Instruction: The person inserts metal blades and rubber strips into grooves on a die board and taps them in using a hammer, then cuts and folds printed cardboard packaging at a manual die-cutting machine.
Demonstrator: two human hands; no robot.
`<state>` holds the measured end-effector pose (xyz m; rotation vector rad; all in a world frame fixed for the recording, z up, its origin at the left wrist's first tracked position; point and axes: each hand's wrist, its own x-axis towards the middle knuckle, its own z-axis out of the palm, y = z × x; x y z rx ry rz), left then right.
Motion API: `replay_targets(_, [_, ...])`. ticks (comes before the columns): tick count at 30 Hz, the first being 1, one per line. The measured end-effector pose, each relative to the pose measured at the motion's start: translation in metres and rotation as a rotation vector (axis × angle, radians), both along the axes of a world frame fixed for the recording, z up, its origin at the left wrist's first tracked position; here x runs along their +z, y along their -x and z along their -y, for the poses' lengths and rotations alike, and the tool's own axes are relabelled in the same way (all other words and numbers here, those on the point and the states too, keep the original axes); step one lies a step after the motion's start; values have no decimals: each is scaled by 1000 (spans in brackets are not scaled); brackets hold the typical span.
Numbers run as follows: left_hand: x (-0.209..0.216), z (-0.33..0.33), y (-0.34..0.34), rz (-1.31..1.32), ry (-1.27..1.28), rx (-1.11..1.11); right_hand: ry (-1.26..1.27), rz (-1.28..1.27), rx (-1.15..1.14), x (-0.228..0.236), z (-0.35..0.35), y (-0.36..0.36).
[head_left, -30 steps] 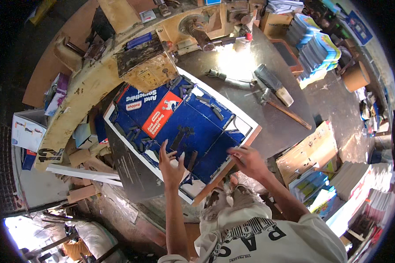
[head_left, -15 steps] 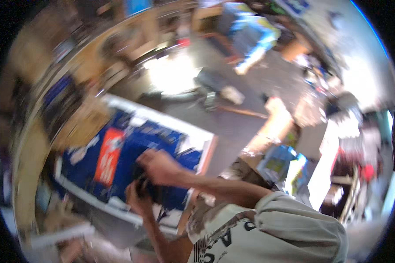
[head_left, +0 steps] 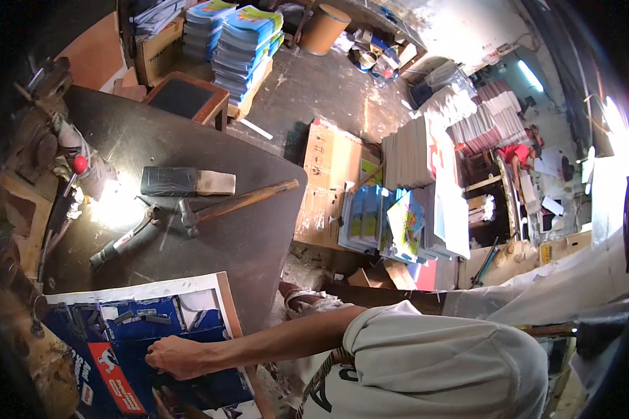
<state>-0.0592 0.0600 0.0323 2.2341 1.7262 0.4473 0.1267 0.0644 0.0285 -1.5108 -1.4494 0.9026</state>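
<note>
At the lower left lies a shallow tray or board [head_left: 126,288] with a white rim, its inside covered in blue printed sheet with a red label [head_left: 114,377]. Small dark metal-looking pieces [head_left: 150,318] rest along its far part. My right hand [head_left: 178,356] is over the blue surface, its fingers curled closed; whatever they pinch is hidden. Close below it, my left hand [head_left: 169,405] shows only partly at the lower edge, in shadow, so its grip is unclear. A hammer [head_left: 248,198] with a wooden handle lies on the dark table beyond.
On the dark table [head_left: 237,153] are a black-wrapped wooden block [head_left: 189,181] and a curved tool with a wrapped handle [head_left: 122,241]. Machinery with a red knob [head_left: 80,164] borders the left. Book stacks [head_left: 244,49] and a cardboard box [head_left: 328,181] stand beyond. A person in red [head_left: 516,153] is far right.
The view has swung and steadied, with the tray now lower left and the table tools higher. My hands stay over the blue surface; the right hand now sits farther from the left.
</note>
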Motion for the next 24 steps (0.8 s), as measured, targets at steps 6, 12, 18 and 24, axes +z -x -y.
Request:
replay_targets(6, [-5, 29, -55, 530, 161, 234, -166, -417, -13, -15, 26, -33])
replay_targets(12, [33, 54, -104, 760, 163, 552, -19, -453, 1, 6, 43, -50])
replay_targets(18, [28, 97, -112, 861, 105, 670, 226, -509, 68, 29, 91, -63])
replay_targets(24, [19, 118, -129, 736, 44, 636, 269, -325, 95, 35, 112, -130])
